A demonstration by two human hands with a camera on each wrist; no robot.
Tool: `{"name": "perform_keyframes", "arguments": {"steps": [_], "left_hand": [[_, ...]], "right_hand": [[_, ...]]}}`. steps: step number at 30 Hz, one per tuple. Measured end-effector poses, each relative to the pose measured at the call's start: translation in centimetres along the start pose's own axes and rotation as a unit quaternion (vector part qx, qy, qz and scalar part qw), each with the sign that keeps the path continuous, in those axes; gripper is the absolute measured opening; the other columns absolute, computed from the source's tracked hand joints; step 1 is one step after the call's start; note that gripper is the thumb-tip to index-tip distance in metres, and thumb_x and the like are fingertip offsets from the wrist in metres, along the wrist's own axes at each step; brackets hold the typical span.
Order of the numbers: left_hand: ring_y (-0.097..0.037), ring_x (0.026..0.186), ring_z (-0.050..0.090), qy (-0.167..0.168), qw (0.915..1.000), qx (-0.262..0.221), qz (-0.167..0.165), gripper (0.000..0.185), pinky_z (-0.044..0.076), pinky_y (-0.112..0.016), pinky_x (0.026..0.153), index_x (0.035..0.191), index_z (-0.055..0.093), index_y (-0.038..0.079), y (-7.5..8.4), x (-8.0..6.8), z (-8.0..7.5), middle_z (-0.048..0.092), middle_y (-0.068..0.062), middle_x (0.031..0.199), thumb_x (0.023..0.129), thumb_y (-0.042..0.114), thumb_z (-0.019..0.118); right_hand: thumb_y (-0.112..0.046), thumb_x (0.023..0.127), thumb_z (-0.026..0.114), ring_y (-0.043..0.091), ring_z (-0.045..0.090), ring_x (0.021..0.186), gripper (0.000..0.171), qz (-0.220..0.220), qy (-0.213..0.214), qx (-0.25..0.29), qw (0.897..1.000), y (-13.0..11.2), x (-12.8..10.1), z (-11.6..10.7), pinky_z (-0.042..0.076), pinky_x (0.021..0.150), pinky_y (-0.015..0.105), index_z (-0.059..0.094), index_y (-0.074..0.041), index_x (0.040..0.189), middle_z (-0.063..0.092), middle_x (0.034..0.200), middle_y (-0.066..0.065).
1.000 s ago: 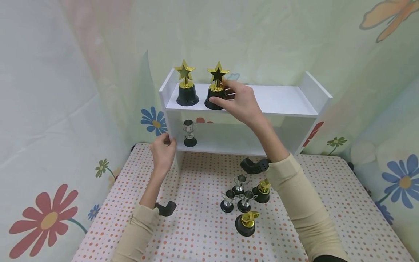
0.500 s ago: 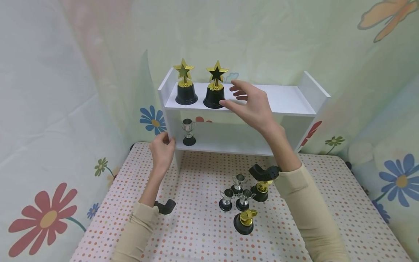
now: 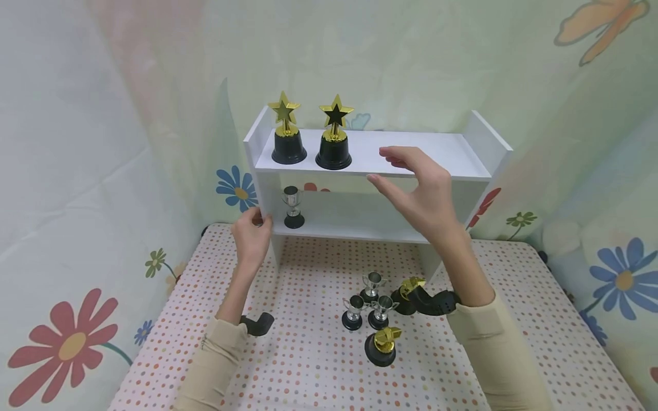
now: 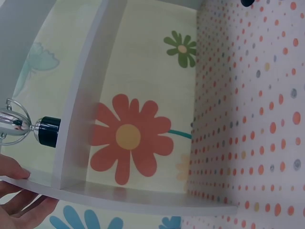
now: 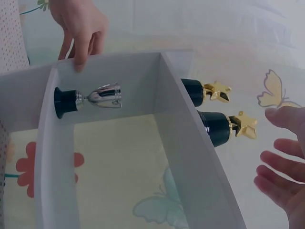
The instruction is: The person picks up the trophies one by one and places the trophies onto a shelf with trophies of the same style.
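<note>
Head view: we see the right hand (image 3: 426, 197) in the air in front of the white shelf (image 3: 478, 149), fingers spread and loose, holding nothing; the nearer star trophy (image 3: 334, 137) stands upright on the top board, up and to the left of that hand, apart from it; a second star trophy (image 3: 285, 133) stands just beside it, further left; the left hand (image 3: 252, 234) grips the shelf's left upright near the small silver cup (image 3: 293, 206) on the lower board; more small cups and gold trophies (image 3: 377, 319) sit on the dotted table (image 3: 308, 365), below the right wrist.

Left wrist view: we see fingertips (image 4: 14, 172) curled on the edge of the shelf panel (image 4: 90, 119); the silver cup (image 4: 21, 128) is just above them.

Right wrist view: the right palm is open, fingers (image 5: 281, 164) straight; both star trophies (image 5: 221, 126) lie just left of the fingers, not touching; the left hand (image 5: 81, 26) clasps the far panel.
</note>
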State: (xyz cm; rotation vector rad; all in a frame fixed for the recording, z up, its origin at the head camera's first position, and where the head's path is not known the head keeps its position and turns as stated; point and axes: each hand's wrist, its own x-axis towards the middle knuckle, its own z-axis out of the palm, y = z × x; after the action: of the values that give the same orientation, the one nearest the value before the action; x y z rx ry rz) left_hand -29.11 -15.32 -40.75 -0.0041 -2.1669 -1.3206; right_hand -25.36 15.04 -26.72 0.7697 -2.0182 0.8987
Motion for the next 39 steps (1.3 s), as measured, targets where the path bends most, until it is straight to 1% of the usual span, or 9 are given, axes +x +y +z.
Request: {"name": "perform_keyframes", "arguments": {"steps": [7,14,17,20,25,29,34,37,39], "left_hand": [[-0.035,0.092,0.072,0.003,1.0000,0.005,0.002,0.022,0.060,-0.044,0.077,0.115,0.071,-0.005,0.1,0.0,-0.2,0.074,-0.024,0.105,0.095,0.001,0.065],[-0.034,0.091,0.072,0.003,1.0000,0.007,0.002,0.022,0.060,-0.045,0.076,0.114,0.071,-0.007,0.0,0.0,-0.2,0.075,-0.024,0.103,0.095,0.001,0.065],[-0.035,0.091,0.072,0.005,1.0000,0.008,0.002,0.021,0.060,-0.045,0.076,0.114,0.071,-0.006,-0.1,0.0,-0.1,0.075,-0.024,0.103,0.095,0.001,0.065],[-0.035,0.090,0.072,0.006,0.9999,0.009,0.003,0.021,0.060,-0.045,0.075,0.113,0.071,-0.007,-0.1,0.0,-0.1,0.075,-0.024,0.102,0.095,0.001,0.065],[-0.034,0.088,0.072,0.002,1.0000,0.009,0.001,0.020,0.059,-0.044,0.074,0.112,0.072,-0.007,0.0,-0.1,-0.1,0.075,-0.024,0.100,0.095,0.001,0.065],[-0.034,0.089,0.072,-0.003,1.0000,0.004,-0.004,0.020,0.059,-0.044,0.076,0.113,0.072,-0.006,0.1,-0.2,-0.1,0.075,-0.023,0.101,0.095,0.001,0.065],[-0.035,0.089,0.072,-0.002,1.0000,0.004,-0.001,0.021,0.060,-0.045,0.076,0.113,0.071,-0.007,0.2,-0.1,0.0,0.075,-0.024,0.100,0.095,0.001,0.064],[-0.035,0.088,0.072,0.000,1.0000,0.002,-0.001,0.020,0.059,-0.045,0.076,0.111,0.072,-0.007,0.2,0.0,0.0,0.074,-0.024,0.099,0.094,0.000,0.064],[-0.035,0.087,0.071,0.003,1.0000,0.000,0.000,0.019,0.059,-0.044,0.075,0.111,0.072,-0.007,0.2,0.0,0.0,0.074,-0.024,0.098,0.094,0.000,0.064]], "right_hand": [[-0.007,0.082,0.085,0.033,0.069,0.109,0.050,-0.033,0.017,-0.020,0.999,-0.7,-2.8,-1.2,0.046,0.105,0.020,0.066,0.005,0.126,0.072,0.124,0.019],[-0.005,0.079,0.084,0.035,0.066,0.110,0.052,-0.030,0.011,-0.008,0.999,-0.7,-5.6,-1.8,0.043,0.106,0.020,0.068,0.001,0.128,0.072,0.124,0.017],[-0.013,0.084,0.082,0.035,0.066,0.109,0.048,-0.034,0.011,-0.002,0.999,-0.6,-6.7,-1.9,0.044,0.106,0.020,0.068,0.000,0.129,0.072,0.124,0.017],[-0.026,0.092,0.077,0.034,0.065,0.109,0.046,-0.032,0.010,-0.003,0.999,-0.5,-7.7,-2.1,0.044,0.105,0.019,0.068,-0.001,0.129,0.071,0.124,0.017],[-0.046,0.098,0.067,0.031,0.065,0.112,0.054,-0.021,0.009,-0.012,1.000,-0.4,-9.8,-2.4,0.042,0.106,0.016,0.069,0.000,0.127,0.072,0.122,0.017],[-0.051,0.098,0.065,0.025,0.065,0.116,0.059,-0.007,0.006,-0.025,1.000,-0.4,-11.6,-2.6,0.040,0.108,0.015,0.070,0.000,0.125,0.073,0.121,0.018],[-0.054,0.097,0.064,0.012,0.062,0.123,0.061,0.011,0.006,-0.023,1.000,0.0,-13.8,-2.8,0.039,0.110,0.017,0.071,0.000,0.124,0.073,0.122,0.017],[-0.050,0.096,0.068,0.004,0.059,0.125,0.058,0.023,0.001,-0.018,1.000,0.4,-15.2,-3.0,0.039,0.110,0.016,0.071,0.001,0.124,0.072,0.123,0.017],[-0.038,0.092,0.076,0.000,0.058,0.125,0.051,0.036,-0.007,-0.021,0.999,0.7,-16.2,-3.1,0.039,0.110,0.015,0.070,0.001,0.124,0.072,0.123,0.018]]}}
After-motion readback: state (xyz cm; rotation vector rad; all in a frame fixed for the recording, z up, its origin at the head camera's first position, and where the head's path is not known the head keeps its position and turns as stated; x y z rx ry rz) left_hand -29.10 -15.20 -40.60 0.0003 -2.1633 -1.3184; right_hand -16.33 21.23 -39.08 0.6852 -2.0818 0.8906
